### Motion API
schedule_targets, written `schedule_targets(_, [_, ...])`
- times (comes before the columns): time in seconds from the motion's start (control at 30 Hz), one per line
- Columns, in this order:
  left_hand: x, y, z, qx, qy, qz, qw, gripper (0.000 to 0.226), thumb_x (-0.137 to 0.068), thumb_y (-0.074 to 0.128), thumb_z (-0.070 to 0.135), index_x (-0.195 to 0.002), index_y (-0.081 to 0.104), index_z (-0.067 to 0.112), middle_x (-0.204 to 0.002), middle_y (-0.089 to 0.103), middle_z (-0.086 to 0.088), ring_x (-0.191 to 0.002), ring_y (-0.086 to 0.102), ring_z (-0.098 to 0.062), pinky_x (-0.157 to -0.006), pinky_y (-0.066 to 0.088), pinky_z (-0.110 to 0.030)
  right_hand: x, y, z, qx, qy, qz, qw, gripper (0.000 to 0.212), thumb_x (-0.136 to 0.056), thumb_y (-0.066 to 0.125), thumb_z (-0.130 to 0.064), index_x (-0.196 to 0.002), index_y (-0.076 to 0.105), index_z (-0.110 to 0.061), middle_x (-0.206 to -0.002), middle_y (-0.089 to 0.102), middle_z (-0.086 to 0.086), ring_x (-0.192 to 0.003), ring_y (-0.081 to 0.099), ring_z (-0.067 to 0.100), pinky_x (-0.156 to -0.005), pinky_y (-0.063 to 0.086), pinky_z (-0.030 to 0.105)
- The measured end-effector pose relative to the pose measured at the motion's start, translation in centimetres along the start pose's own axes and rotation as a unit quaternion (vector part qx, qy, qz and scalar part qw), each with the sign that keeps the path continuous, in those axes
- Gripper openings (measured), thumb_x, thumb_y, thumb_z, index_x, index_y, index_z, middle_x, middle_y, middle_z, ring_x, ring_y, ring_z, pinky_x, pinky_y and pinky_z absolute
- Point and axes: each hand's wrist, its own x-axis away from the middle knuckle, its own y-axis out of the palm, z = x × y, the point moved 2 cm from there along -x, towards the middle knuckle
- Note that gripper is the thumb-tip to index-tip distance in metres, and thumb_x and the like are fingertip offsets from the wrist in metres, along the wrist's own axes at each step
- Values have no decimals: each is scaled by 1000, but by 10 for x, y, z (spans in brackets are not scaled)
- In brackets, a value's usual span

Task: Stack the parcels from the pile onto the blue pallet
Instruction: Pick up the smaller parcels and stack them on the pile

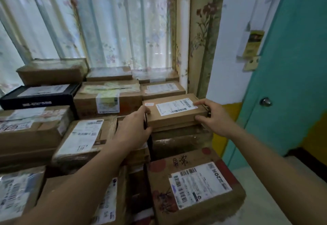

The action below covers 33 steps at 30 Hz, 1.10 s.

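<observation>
A small flat brown parcel (pixel 174 112) with a white shipping label lies on top of the right-hand column of the stack. My left hand (pixel 133 132) grips its left end, thumb on the top edge. My right hand (pixel 213 117) grips its right end, fingers over the top and thumb on the front face. Around it stands a tall stack of cardboard parcels (pixel 108 99). The blue pallet is hidden from this view.
A black box (pixel 38 96) lies at the left of the stack. A large brown parcel with red dots (pixel 192 184) sits low in front. Flowered curtains (pixel 113 21) hang behind. A teal door (pixel 292 69) with a knob (pixel 265 101) stands at right.
</observation>
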Motion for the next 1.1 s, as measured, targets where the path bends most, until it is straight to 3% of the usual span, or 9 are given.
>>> schedule_targets(0.1, [-7, 3, 1, -4, -18, 5, 1000, 52, -90, 75, 29, -133, 45, 29, -126, 63, -3, -110, 62, -23, -89, 54, -39, -11, 6, 11, 4, 2, -20, 1000, 40, -90, 77, -10, -120, 61, -31, -140, 56, 7, -124, 54, 24, -99, 51, 33])
schedule_targets(0.2, [-9, 6, 3, 0, -23, 4, 1000, 52, -89, 75, 29, -131, 44, 31, -118, 67, -3, -103, 64, -22, -87, 57, -42, -16, 8, 18, 3, 7, -20, 1000, 44, -87, 80, -9, -120, 61, -31, -139, 57, 7, -121, 57, 26, -100, 54, 44])
schedule_targets(0.37, [-8, 6, 4, -5, -35, 2, 999, 51, -90, 74, 28, -131, 44, 31, -120, 66, -4, -102, 64, -22, -87, 57, -41, -18, 3, 15, 76, 13, -23, 997, 49, -86, 82, -24, -129, 60, -32, -138, 62, 4, -113, 62, 23, -96, 56, 43])
schedule_targets(0.43, [-7, 3, 6, -17, -31, -2, 999, 53, -91, 73, 31, -135, 43, 31, -127, 65, -4, -109, 64, -22, -88, 56, -38, -16, -2, 9, 120, 10, -44, 992, 51, -89, 79, -32, -135, 58, -32, -144, 57, 4, -123, 58, 25, -102, 52, 40])
schedule_targets(0.5, [-3, -6, 8, -48, -20, 6, 999, 56, -93, 70, 37, -141, 42, 30, -130, 63, -2, -116, 61, -22, -87, 53, -35, -12, -5, -1, 159, 0, -50, 986, 55, -92, 74, -40, -142, 53, -30, -159, 40, 6, -144, 41, 29, -115, 38, 42])
schedule_targets(0.57, [4, -19, 5, -85, 2, 40, 996, 54, -92, 66, 44, -140, 44, 29, -127, 63, 0, -118, 59, -22, -90, 54, -40, -5, -5, -18, 171, -27, -42, 984, 58, -94, 70, -43, -146, 49, -31, -166, 29, 4, -151, 30, 27, -120, 30, 42])
schedule_targets(0.8, [70, -91, -47, -193, -34, 104, 975, 55, -93, 58, 51, -142, 48, 28, -140, 57, 0, -127, 50, -24, -100, 48, -47, 27, 28, -99, 202, -132, -106, 965, 61, -95, 62, -54, -151, 40, -39, -166, 28, -7, -155, 18, 17, -122, 24, 44])
schedule_targets(0.97, [141, -145, -119, -170, -89, 176, 966, 43, -89, 61, 44, -127, 61, 23, -124, 64, -7, -116, 55, -28, -93, 47, -48, 71, 71, -166, 156, -170, -156, 960, 69, -95, 61, -53, -156, 32, -37, -168, 19, -14, -156, 1, 6, -124, 13, 35])
schedule_targets(1.1, [201, -161, -181, -175, -95, 151, 968, 48, -89, 60, 49, -129, 60, 22, -125, 61, -3, -118, 52, -26, -96, 48, -48, 98, 124, -237, 146, -201, -212, 945, 68, -96, 56, -57, -156, 25, -44, -166, 13, -23, -151, -3, -4, -126, 18, 40])
